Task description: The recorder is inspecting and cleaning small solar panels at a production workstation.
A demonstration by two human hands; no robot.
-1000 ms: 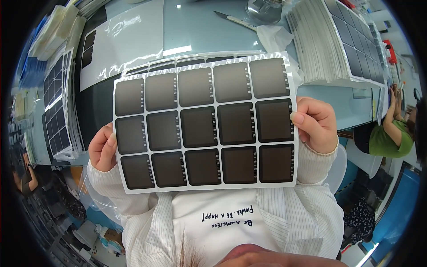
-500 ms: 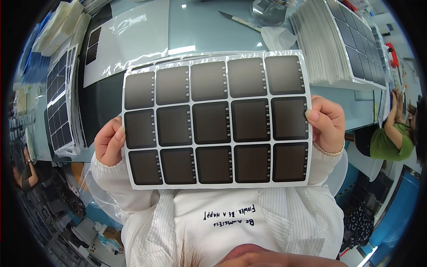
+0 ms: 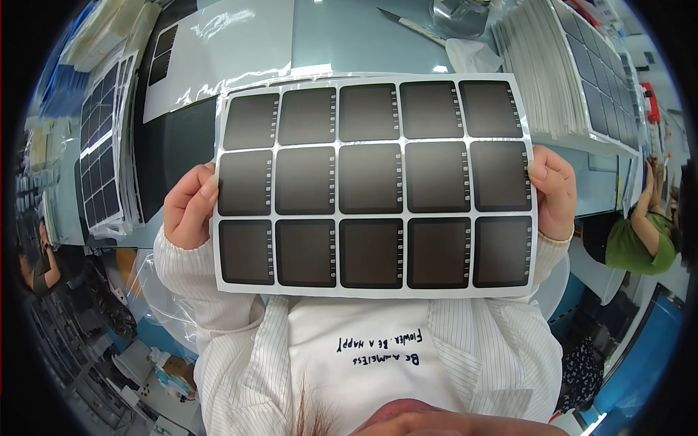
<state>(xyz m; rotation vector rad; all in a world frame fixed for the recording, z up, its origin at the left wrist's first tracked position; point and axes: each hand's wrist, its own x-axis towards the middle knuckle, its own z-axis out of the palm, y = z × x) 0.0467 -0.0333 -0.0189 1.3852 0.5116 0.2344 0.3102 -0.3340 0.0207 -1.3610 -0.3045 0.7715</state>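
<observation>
Between my hands I hold up a white sheet (image 3: 368, 216) bearing rows of dark, rounded rectangular labels, each with a strip of small marks along one side. My left hand (image 3: 190, 206) pinches its left edge between thumb and fingers. On the opposite edge, my right hand (image 3: 554, 190) grips with the thumb in front and the fingers partly hidden behind. The sheet is raised in front of my chest, over the near edge of the table, its labelled face toward me.
A tall stack of similar sheets (image 3: 542, 80) stands at the far right, another stack (image 3: 102, 152) at the left. On the table lie a white sheet with two dark labels (image 3: 218, 54), a craft knife (image 3: 411, 27), a crumpled tissue (image 3: 472, 57) and a glass jar (image 3: 461, 16). People sit on both sides.
The held sheet and both hands have shifted slightly right and up in view, and the sheet's tilt has changed a little. Both hands keep their grip.
</observation>
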